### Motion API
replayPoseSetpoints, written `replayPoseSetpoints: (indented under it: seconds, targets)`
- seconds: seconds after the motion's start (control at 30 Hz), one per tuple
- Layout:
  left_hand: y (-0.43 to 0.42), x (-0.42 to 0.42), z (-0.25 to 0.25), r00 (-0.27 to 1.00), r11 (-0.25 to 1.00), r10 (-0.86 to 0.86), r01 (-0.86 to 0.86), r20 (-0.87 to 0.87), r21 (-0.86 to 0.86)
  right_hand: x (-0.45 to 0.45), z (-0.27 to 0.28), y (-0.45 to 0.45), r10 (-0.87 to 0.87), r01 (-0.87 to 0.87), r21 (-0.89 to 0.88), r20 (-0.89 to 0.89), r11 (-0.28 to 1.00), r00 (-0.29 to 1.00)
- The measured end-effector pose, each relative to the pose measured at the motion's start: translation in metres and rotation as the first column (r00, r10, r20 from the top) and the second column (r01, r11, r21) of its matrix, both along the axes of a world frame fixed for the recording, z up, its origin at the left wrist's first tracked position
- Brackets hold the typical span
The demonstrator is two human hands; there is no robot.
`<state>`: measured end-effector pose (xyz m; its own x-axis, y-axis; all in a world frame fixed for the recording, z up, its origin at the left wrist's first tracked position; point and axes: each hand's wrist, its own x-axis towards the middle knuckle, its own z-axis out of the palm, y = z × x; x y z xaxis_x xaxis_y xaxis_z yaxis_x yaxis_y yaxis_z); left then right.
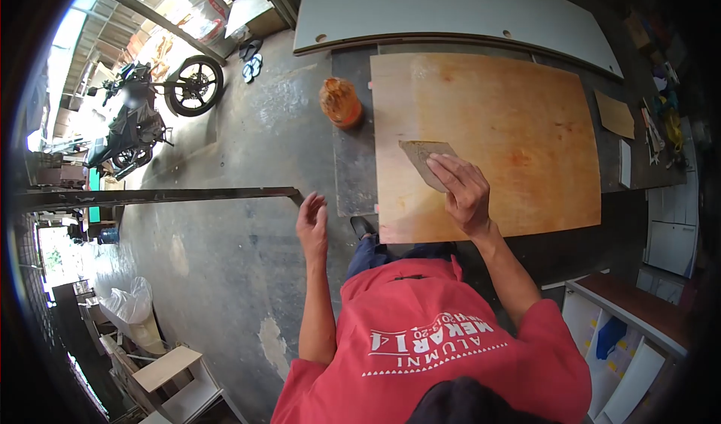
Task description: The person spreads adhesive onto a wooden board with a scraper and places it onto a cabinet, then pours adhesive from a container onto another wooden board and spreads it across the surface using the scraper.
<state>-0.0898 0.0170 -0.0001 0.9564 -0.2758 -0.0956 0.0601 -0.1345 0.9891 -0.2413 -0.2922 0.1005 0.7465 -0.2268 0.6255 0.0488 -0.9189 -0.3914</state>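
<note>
My right hand (467,195) grips a flat, grey-brown, four-sided spreader (426,162) between thumb and fingers. Yellow-brown residue lines the spreader's far edge. It is held over the left part of a wooden board (518,123) with a light brown, orange-blotched face; whether it touches the board I cannot tell. My left hand (312,217) is in the air left of the board, fingers loosely curved and apart, holding nothing. Beyond it, a jar-like container (342,105) smeared with orange stands beside the board's left edge.
A long white panel (451,11) lies behind the board. A dark bar (165,197) reaches in from the left, ending near my left hand. A motorcycle (139,116) and sandals (252,67) are at far left. A white cabinet (623,364) stands at lower right.
</note>
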Motion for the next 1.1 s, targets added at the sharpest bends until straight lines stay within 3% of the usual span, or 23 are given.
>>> replayPoseSetpoints:
  seconds: [0.13,0.3,0.37,0.47,0.57,0.73,0.77,0.83,0.87,0.93,1.0,1.1]
  targets:
    - [-0.060,0.080,0.023,0.976,0.981,-0.186,0.177,0.112,0.083,0.069,0.006,0.025,-0.100,0.100,-0.003,-0.006,0.995,0.995]
    - [-0.135,0.180,0.028,0.878,0.947,-0.318,0.276,0.358,0.166,0.154,-0.022,0.055,-0.304,0.305,0.014,-0.044,0.952,0.952]
    - [-0.151,0.206,0.014,0.745,0.869,-0.468,0.486,0.476,0.095,0.177,-0.040,0.073,-0.329,0.328,-0.020,-0.070,0.944,0.942]
    - [-0.157,0.219,-0.001,0.708,0.796,-0.554,0.604,0.439,0.030,0.188,-0.050,0.096,-0.384,0.383,-0.030,-0.108,0.923,0.917]
    - [-0.151,0.222,-0.001,0.707,0.776,-0.567,0.630,0.422,-0.012,0.179,-0.037,0.104,-0.431,0.405,-0.176,-0.156,0.897,0.888]
    - [-0.158,0.226,0.010,0.739,0.784,-0.553,0.618,0.386,-0.059,0.168,-0.008,0.118,-0.334,0.279,-0.260,-0.199,0.924,0.921]
    - [-0.156,0.225,0.013,0.713,0.778,-0.575,0.629,0.402,-0.004,0.167,-0.008,0.120,-0.341,0.285,-0.260,-0.204,0.923,0.918]
    - [-0.154,0.229,0.015,0.684,0.768,-0.597,0.639,0.419,0.050,0.168,-0.008,0.118,-0.311,0.347,0.114,-0.249,0.931,0.917]
    - [-0.154,0.232,0.014,0.690,0.737,-0.623,0.676,0.368,-0.021,0.169,-0.005,0.115,-0.309,0.344,0.110,-0.250,0.932,0.918]
    - [-0.154,0.237,0.007,0.701,0.711,-0.640,0.695,0.314,-0.102,0.172,0.006,0.105,-0.355,0.493,0.578,-0.343,0.650,0.870]
    - [-0.156,0.241,0.001,0.673,0.683,-0.684,0.726,0.282,-0.079,0.178,-0.008,0.077,-0.311,0.463,0.617,-0.344,0.636,0.886]
    - [-0.155,0.241,0.008,0.648,0.679,-0.695,0.734,0.313,-0.012,0.185,-0.034,0.045,-0.111,0.243,0.950,-0.225,0.195,0.968]
